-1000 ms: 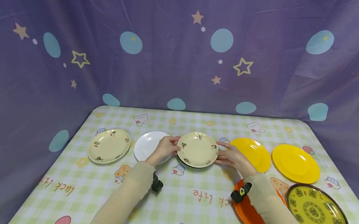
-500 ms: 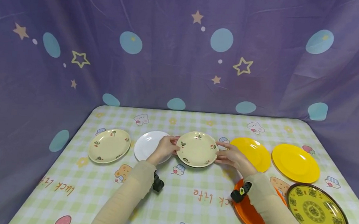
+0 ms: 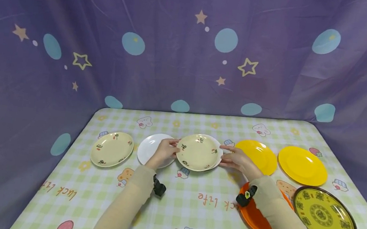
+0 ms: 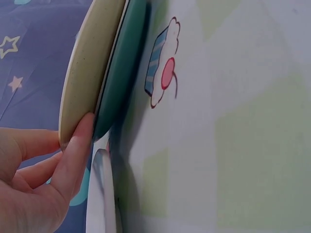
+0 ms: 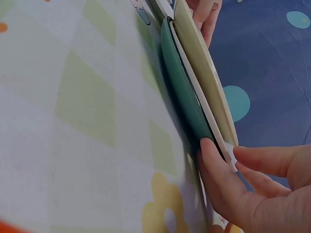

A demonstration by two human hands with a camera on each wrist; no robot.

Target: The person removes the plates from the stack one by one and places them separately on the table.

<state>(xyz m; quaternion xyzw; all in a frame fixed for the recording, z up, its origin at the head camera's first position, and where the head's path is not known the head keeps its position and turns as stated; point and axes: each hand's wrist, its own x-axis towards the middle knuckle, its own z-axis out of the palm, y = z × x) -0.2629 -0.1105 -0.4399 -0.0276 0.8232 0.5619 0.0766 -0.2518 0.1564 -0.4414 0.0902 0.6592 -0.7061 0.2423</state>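
Observation:
A cream plate with small printed figures (image 3: 198,152) lies uppermost in a stack at mid-table. Under it a white plate (image 3: 220,150) shows at the right rim. In the left wrist view a teal plate (image 4: 124,73) is lowest, close over the cloth. My left hand (image 3: 165,151) pinches the cream plate's left rim between thumb and fingers. On the other side my right hand (image 3: 239,159) grips the lower plates by their right edge, its thumb near the white rim and a finger against the teal underside (image 5: 187,97).
Left of the stack lie another printed cream plate (image 3: 112,150) and a white plate (image 3: 147,150). To the right are two yellow plates (image 3: 259,156), an orange plate (image 3: 258,219) partly beneath my right forearm, and a dark-rimmed patterned plate (image 3: 324,217). A purple curtain (image 3: 173,87) hangs behind.
My left hand has shifted slightly left with the cream plate, which now sits off-centre and uncovers the white rim on the right. My right hand has stayed almost still.

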